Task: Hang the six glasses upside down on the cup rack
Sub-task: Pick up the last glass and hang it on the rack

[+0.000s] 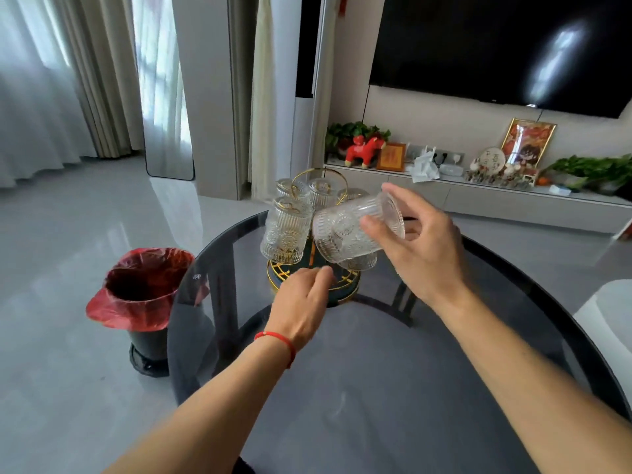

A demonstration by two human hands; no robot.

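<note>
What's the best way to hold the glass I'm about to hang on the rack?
Keep gripping the tilted glass around its ribbed wall near the base, as the right hand does, coming from the right. That leaves its mouth, angled down toward the cup rack, free to slip over a peg.

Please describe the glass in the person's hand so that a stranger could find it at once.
On the round dark glass table stands a gold wire cup rack. Just right of it, the right hand grips a clear ribbed glass. Unlike the hanging glasses, it lies tilted sideways.
</note>
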